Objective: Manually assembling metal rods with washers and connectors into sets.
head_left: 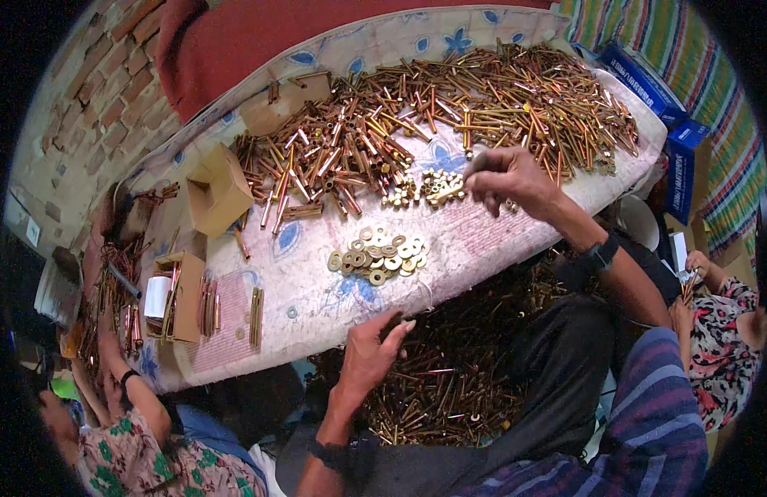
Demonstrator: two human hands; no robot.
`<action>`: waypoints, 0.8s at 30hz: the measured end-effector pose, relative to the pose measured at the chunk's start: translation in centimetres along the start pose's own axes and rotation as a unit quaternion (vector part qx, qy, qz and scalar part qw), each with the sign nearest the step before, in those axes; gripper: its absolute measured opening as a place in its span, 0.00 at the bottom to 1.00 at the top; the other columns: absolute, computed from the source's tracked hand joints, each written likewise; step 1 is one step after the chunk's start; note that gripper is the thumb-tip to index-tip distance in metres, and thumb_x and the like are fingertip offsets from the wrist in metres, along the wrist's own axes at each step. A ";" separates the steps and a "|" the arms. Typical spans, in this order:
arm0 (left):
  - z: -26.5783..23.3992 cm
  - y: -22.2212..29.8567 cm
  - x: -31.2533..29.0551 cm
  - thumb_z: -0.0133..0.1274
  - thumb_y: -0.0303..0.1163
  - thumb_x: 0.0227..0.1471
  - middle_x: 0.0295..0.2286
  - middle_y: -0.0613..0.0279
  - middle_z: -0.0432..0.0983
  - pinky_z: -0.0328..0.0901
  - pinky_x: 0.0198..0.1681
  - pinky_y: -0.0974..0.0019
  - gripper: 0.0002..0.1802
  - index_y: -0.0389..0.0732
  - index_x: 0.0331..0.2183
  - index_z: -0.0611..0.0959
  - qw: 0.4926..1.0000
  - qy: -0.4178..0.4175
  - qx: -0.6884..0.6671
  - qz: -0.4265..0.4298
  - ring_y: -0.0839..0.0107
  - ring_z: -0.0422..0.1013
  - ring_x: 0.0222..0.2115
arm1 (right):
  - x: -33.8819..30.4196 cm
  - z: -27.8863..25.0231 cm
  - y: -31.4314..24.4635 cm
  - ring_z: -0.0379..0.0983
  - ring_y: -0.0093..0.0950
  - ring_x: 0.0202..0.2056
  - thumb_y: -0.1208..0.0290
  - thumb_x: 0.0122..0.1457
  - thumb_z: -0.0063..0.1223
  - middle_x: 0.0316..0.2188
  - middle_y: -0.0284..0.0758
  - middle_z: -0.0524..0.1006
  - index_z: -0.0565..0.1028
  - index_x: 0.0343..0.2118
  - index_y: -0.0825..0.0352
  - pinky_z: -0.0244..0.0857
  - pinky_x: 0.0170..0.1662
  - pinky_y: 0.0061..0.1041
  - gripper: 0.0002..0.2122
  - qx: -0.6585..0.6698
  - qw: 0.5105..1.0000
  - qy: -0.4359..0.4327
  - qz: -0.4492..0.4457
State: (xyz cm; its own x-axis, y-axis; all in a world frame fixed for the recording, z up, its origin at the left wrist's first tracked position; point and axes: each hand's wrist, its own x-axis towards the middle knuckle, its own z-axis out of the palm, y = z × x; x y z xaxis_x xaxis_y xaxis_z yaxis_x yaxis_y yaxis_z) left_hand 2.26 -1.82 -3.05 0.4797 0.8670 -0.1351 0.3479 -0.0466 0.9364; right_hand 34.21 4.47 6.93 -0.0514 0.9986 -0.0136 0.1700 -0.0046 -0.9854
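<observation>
My right hand (516,180) hovers over the far side of the table, its fingers curled together beside a heap of small brass-coloured nuts (443,189). Whatever those fingertips hold is hidden or too small to name. At the table's near edge is my left hand (369,354), thumb and forefinger apart, with nothing visible between them. Just beyond it lies a loose pile of flat washers (382,255). Long brass-coloured threaded rods and tubes (342,149) spread in a big heap along the back. Below the edge, many metal pieces (450,389) gather over my lap.
Cardboard boxes (219,192) and an upright box of rods (178,298) stand at the left, with short rows of rods (256,317) nearby. Blue boxes (688,170) sit by the right end. A person in a floral top (151,451) is at left; another person (723,348) sits at right.
</observation>
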 end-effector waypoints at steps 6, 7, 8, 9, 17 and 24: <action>-0.3 1.0 0.0 0.56 0.29 0.56 0.29 0.60 0.80 0.67 0.23 0.72 0.23 0.32 0.52 0.75 0.997 0.049 -0.059 -0.017 0.78 0.72 0.19 | -2.4 7.0 -1.0 0.73 0.22 0.17 0.77 0.56 0.56 0.20 0.37 0.77 0.77 0.33 0.75 0.68 0.20 0.20 0.06 0.085 0.967 -0.217 0.107; -0.4 1.0 -0.1 0.54 0.28 0.57 0.26 0.60 0.80 0.66 0.22 0.72 0.21 0.30 0.51 0.76 0.996 0.052 -0.077 -0.006 0.78 0.72 0.19 | -2.4 7.7 -1.0 0.73 0.22 0.17 0.77 0.56 0.56 0.20 0.37 0.77 0.77 0.33 0.75 0.68 0.20 0.20 0.06 0.093 0.958 -0.247 0.113; -0.4 0.9 -0.2 0.54 0.28 0.57 0.26 0.60 0.80 0.66 0.22 0.72 0.21 0.30 0.51 0.76 0.995 0.054 -0.078 -0.008 0.78 0.72 0.19 | -2.3 8.3 -0.9 0.73 0.22 0.17 0.76 0.56 0.56 0.20 0.37 0.78 0.77 0.33 0.75 0.68 0.20 0.20 0.07 0.086 0.957 -0.252 0.115; -0.5 0.8 -0.3 0.52 0.28 0.57 0.24 0.61 0.79 0.66 0.21 0.72 0.17 0.31 0.48 0.78 0.996 0.041 -0.076 -0.003 0.79 0.71 0.18 | -2.0 8.7 -0.7 0.73 0.22 0.17 0.76 0.56 0.56 0.20 0.37 0.78 0.77 0.33 0.75 0.68 0.20 0.20 0.07 0.087 0.956 -0.254 0.115; -1.6 0.4 -0.3 0.48 0.35 0.62 0.13 0.66 0.71 0.58 0.13 0.75 0.15 0.34 0.31 0.81 0.991 0.030 -0.111 -0.075 0.81 0.64 0.11 | 3.9 9.2 1.5 0.73 0.22 0.20 0.62 0.62 0.52 0.24 0.37 0.79 0.76 0.46 0.72 0.68 0.23 0.24 0.17 -0.137 0.976 -0.167 0.037; -1.8 0.0 -0.3 0.49 0.37 0.62 0.12 0.65 0.71 0.57 0.12 0.76 0.16 0.34 0.31 0.81 0.981 0.054 -0.161 -0.090 0.82 0.63 0.10 | 6.6 10.6 5.0 0.77 0.46 0.35 0.63 0.53 0.55 0.31 0.51 0.79 0.78 0.42 0.71 0.70 0.41 0.40 0.18 -0.409 0.900 -0.111 -0.101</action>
State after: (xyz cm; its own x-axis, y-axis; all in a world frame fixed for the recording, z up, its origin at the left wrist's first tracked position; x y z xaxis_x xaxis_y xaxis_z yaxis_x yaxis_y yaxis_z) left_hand 0.68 -1.21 -2.39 0.3403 0.8949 -0.2888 0.1381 0.2562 0.9567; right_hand 24.31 10.45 0.16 -0.3419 0.9393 0.0286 0.7987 0.3065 -0.5179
